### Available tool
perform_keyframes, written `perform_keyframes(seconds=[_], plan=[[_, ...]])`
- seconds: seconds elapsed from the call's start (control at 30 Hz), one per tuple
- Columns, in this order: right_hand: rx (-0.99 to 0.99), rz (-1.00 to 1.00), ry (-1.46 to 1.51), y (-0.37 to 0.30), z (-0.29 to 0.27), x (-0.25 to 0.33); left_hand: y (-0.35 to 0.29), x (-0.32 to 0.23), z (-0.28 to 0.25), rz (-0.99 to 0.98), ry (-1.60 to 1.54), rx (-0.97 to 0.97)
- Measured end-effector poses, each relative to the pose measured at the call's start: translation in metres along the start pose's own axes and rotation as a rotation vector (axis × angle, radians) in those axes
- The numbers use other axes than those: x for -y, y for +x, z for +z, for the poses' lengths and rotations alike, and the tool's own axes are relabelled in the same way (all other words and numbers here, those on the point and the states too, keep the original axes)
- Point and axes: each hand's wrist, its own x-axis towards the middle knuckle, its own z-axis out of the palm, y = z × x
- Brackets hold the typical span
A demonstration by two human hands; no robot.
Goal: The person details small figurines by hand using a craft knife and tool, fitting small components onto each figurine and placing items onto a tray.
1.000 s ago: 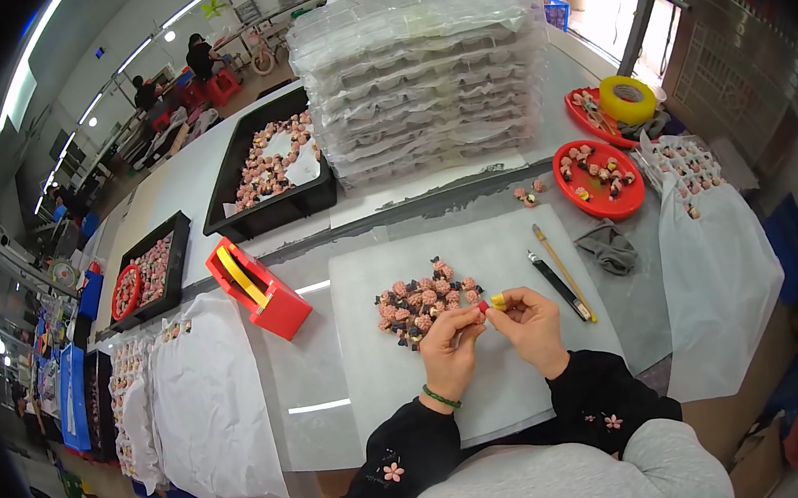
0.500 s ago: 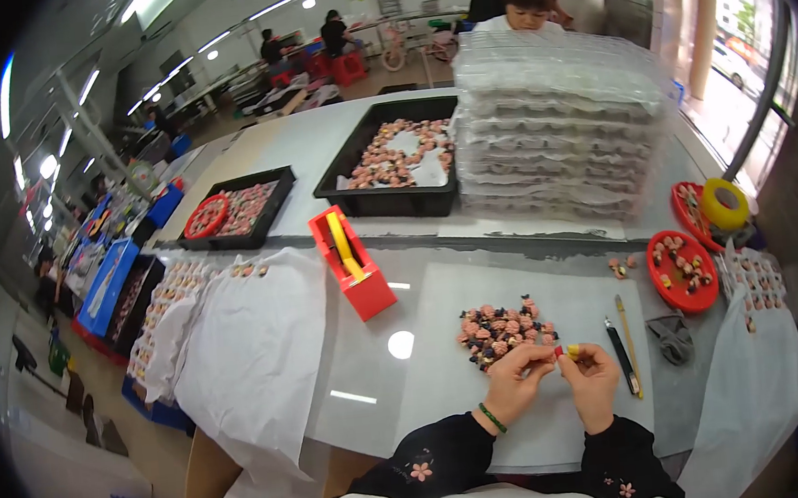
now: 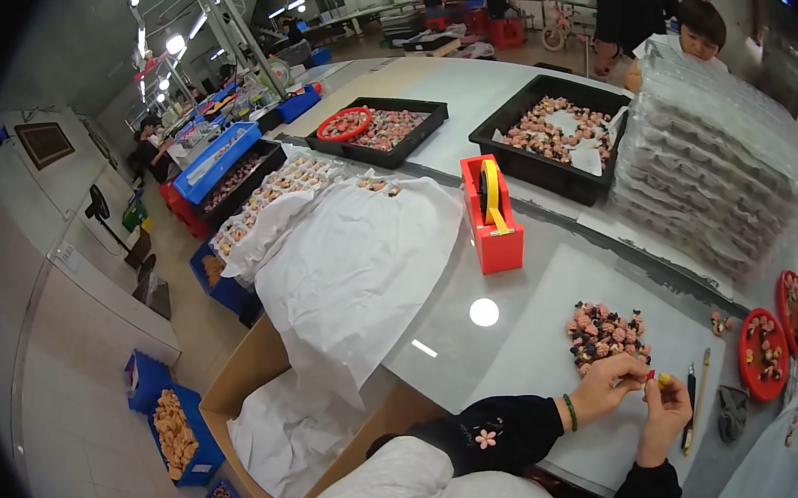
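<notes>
Both my hands meet over the white sheet [image 3: 512,373] at the lower right of the head view. My left hand [image 3: 605,388], with a green bead bracelet at the wrist, pinches a small red piece [image 3: 650,375] between its fingertips. Against it, my right hand [image 3: 665,420] is closed on a small yellow piece [image 3: 664,379]; whether the two pieces are joined cannot be made out. Just beyond my left fingers lies a pile of small pink and dark figures [image 3: 604,330]. A black pen-like tool [image 3: 690,399] and a thin yellowish stick [image 3: 703,373] lie right of my right hand.
A red tape dispenser [image 3: 500,249] stands ahead, with black trays [image 3: 595,190] of pink pieces behind. Stacked clear plastic trays [image 3: 712,161] rise at the far right, a person beside them. Red dishes [image 3: 766,386] sit right; an open carton [image 3: 220,439] with white sheeting stands left.
The view has swung left, so the table and my hands appear further right and cartons and bins at the left show more. Both hands keep their pinch on the small pieces.
</notes>
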Motion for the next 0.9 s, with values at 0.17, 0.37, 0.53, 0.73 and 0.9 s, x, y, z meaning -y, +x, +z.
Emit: perform_keyframes(seconds=[0.17,0.37,0.53,0.73,0.9], plan=[[0.027,-0.013,-0.035,0.003,-0.002,0.0,0.001,0.001,0.001,0.021,-0.014,-0.008],[0.06,0.016,-0.017,0.0,-0.001,0.003,0.002,0.004,0.0,0.081,0.062,-0.036],[0.042,0.025,0.003,0.001,-0.002,0.003,0.001,0.002,0.001,0.139,0.077,-0.011],[0.061,0.056,0.036,0.003,-0.005,0.008,0.0,0.0,0.0,0.165,0.162,0.094],[0.084,0.095,0.03,0.005,-0.008,0.003,-0.002,0.007,0.001,0.247,0.188,0.074]])
